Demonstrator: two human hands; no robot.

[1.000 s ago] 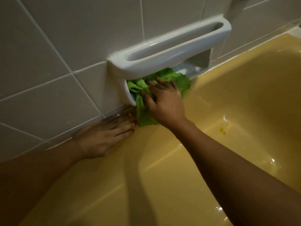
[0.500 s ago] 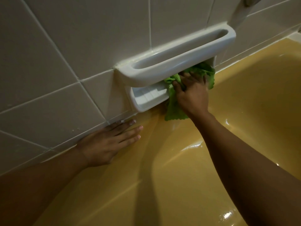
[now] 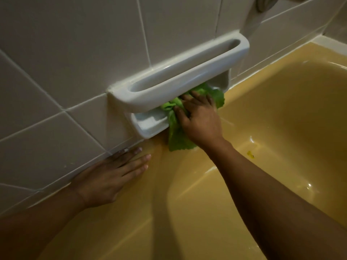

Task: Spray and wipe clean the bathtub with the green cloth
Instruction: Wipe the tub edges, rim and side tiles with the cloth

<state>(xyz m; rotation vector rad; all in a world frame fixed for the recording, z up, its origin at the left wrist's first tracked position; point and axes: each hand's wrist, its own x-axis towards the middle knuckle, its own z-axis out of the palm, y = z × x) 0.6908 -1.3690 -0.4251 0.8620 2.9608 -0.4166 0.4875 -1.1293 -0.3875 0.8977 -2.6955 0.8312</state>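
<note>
The right hand (image 3: 199, 119) fingers (image 3: 195, 95) grasp the green cloth (image 3: 178, 142) against the soap dish (image 3: 148, 126). The left hand (image 3: 110, 177) lies flat, fingers released, on the bathtub (image 3: 131, 218) rim.

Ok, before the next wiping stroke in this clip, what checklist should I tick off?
1. Grip on the green cloth: the right hand holds it bunched against the soap dish - ok.
2. Left hand flat on the rim of the bathtub, clear of the cloth - ok.
3. Exposed left part of the soap dish wiped clean - cannot tell.
4. Yellow speck inside the tub removed - not ok, it is there.
5. Spray bottle within reach - cannot tell, none in view.
</note>
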